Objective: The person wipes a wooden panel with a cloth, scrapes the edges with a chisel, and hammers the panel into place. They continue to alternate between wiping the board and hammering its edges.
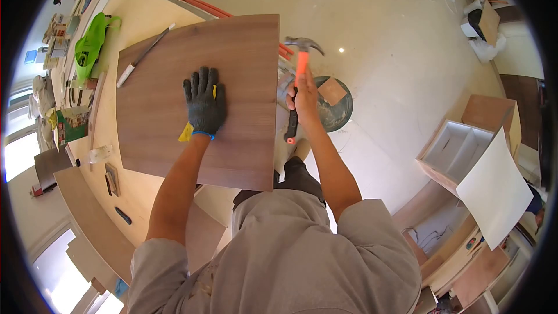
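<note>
My left hand point(206, 104), in a dark knit glove with a blue cuff, lies flat on a brown wood-grain board point(157, 122). Its fingers are stretched out, and yellow scraps point(186, 132) show beside and under it. Bare, my right hand point(304, 100) wraps round the handle of a claw hammer point(301, 64) just off the board's right edge. The hammer has an orange and black handle, and its metal head points up and away from me. On the board's far left part rests a slim tool with a white handle point(128, 73).
A pale workbench point(139, 6) carries the board, a green bag point(91, 46), a plastic bottle point(100, 153) and a black-handled tool point(123, 216). A dark round tub point(343, 113) stands on the floor beyond my right hand. White-lined cabinet point(444, 145) and loose panels stand at right.
</note>
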Demonstrator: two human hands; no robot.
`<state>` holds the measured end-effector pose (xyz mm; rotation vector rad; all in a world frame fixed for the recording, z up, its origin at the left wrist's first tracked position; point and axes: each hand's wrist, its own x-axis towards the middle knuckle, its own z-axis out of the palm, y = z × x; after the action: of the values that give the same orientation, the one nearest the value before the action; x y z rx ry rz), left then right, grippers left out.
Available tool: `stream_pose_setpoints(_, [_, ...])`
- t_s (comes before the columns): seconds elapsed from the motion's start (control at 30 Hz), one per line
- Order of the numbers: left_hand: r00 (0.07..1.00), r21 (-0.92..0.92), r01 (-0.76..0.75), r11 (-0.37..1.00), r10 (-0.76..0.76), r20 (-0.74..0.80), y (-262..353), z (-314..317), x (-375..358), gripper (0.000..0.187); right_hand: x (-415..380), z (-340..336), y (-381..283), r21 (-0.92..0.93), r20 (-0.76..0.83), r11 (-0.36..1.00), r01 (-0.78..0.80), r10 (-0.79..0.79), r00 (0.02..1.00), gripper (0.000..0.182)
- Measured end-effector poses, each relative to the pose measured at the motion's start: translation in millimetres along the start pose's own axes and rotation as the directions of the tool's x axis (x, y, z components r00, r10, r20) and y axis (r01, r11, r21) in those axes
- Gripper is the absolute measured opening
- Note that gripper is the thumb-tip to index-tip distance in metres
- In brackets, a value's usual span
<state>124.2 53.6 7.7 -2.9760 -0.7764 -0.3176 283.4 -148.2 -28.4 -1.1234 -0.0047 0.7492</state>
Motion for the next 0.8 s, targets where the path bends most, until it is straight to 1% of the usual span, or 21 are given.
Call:
stream_pose_setpoints(0.1, [1.000,0.005,0.003,1.000,-0.003,-0.015,-0.6,1.8,-0.8,0.047,-10.9,-7.6,-1.4,-0.056,0.064,0.998,-0.024,0.028,0.998,0.050])
stream_pose_setpoints(0.2, [1.000,-0.004,0.000,1.000,0.000,-0.009,1.5,-3.8,1.0,0.047,-24.4,-6.7,13.5,-0.008,0.014,1.000,-0.009,0.009,1.000,0.052])
stream_pose_setpoints(0.3, [0.999,0.018,-0.004,1.000,0.005,-0.034,-1.1,3.6,-0.2,0.047,-39.8,-13.6,6.2,-0.103,0.047,0.992,-0.068,0.073,0.996,0.050])
stream_pose_setpoints(0.4, [0.999,0.021,-0.017,1.000,0.018,-0.044,-1.7,3.7,-1.5,0.047,-56.6,-8.1,16.7,-0.007,-0.057,1.000,-0.008,0.007,0.998,0.051])
stream_pose_setpoints(0.5, [1.000,0.021,0.001,1.000,-0.001,-0.015,-0.2,1.4,-0.5,0.047,-67.7,-20.6,22.4,-0.129,0.050,0.990,-0.052,0.059,0.997,0.053])
stream_pose_setpoints(0.6, [1.000,0.014,-0.001,1.000,0.001,-0.014,0.2,-0.6,-0.2,0.047,-84.9,-11.7,25.2,0.030,-0.057,1.000,0.006,-0.004,0.998,0.053])
stream_pose_setpoints(0.7, [0.999,0.047,0.007,0.999,-0.005,-0.035,-4.5,10.5,-1.4,0.048,-95.3,-22.1,32.2,-0.083,0.039,0.993,-0.087,0.090,0.995,0.053])
stream_pose_setpoints(0.8, [1.000,0.050,0.001,0.999,0.000,-0.016,-4.3,6.0,-1.3,0.049,-101.4,-16.0,34.5,0.052,-0.089,0.999,-0.017,0.021,0.996,0.053])
